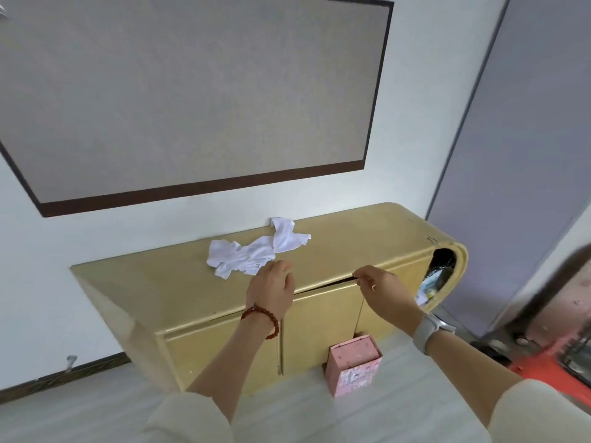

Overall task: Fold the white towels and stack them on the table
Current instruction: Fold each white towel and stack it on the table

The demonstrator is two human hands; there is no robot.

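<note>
None of the white towels [256, 251] looks folded: they lie crumpled near the back of the counter [179, 282], no stack begun. Left hand [271, 290] hovers beside them, its grip loose and empty; right hand [382, 289] is pinched, on what I cannot tell.

The white towels [256, 251] are soft, matt, crumpled cloth. The bench [166, 282] has a smooth, faintly glossy yellow finish, possibly lacquered wood. The pink box [355, 362] looks like matt printed card. The bead bracelet [260, 316] shines darkly.
</note>
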